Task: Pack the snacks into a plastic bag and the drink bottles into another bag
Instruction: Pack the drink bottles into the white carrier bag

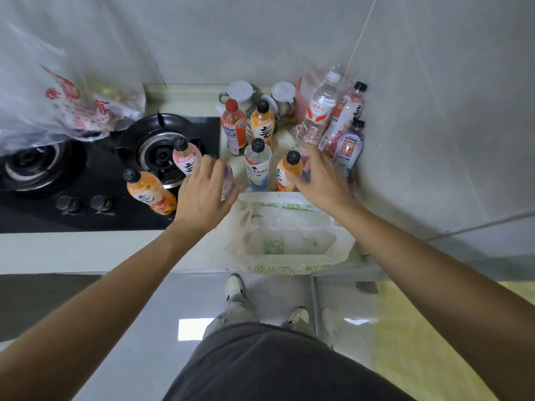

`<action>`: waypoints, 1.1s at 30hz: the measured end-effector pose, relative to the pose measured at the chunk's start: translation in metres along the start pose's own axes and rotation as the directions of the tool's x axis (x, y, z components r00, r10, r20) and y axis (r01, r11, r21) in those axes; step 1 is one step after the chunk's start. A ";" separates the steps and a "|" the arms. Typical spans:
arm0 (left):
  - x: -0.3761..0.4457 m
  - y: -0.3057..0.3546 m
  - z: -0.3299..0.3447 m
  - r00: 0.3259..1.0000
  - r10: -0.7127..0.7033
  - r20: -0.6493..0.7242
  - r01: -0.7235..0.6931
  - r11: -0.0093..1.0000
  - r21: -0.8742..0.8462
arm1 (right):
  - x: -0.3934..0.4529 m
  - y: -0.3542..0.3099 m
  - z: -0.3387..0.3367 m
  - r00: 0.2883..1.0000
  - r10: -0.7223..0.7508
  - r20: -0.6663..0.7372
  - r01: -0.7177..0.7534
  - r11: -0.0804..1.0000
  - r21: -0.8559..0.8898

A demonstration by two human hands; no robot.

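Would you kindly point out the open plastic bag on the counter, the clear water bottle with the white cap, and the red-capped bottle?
open plastic bag (333, 250): head view, on its right wall.
clear water bottle (317, 112): head view, on its label.
red-capped bottle (233, 127): head view, on its label.

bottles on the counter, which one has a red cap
The orange-labelled bottle at the back left of the cluster, just right of the stove. Its cap is red; the other visible caps are black, or white on the clear water bottle.
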State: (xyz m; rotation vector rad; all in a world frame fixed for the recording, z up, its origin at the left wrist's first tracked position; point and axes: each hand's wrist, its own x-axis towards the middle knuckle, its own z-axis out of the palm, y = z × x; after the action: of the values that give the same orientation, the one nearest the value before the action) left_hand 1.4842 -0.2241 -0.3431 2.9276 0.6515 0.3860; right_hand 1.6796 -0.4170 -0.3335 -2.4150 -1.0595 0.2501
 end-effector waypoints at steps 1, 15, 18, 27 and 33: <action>0.007 -0.002 -0.004 0.999 -0.037 0.014 0.037 0.999 -0.011 | 0.008 -0.005 0.000 1.000 0.004 0.020 -0.003 1.000 -0.021; 0.042 -0.026 0.008 0.966 -0.159 0.202 0.168 0.985 -0.029 | 0.042 -0.004 0.017 0.999 0.027 0.037 -0.021 0.988 -0.155; 0.046 -0.031 0.010 0.966 -0.149 0.213 0.173 0.980 -0.096 | 0.044 -0.004 0.018 0.999 0.031 0.032 -0.027 0.993 -0.111; 0.050 -0.015 -0.031 0.998 -0.068 -0.009 0.064 0.970 -0.233 | 0.037 -0.004 -0.009 0.984 -0.020 -0.178 0.028 0.999 0.045; 0.038 0.012 -0.061 0.996 -0.021 -0.084 -0.009 0.940 -0.340 | 0.010 -0.010 -0.043 0.949 -0.069 -0.308 0.110 0.987 0.117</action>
State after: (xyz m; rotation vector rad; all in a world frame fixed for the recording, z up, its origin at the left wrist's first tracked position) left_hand 1.5060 -0.2150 -0.2743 2.5905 0.5410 0.5653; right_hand 1.6949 -0.4198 -0.2916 -2.1910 -0.9755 -0.0782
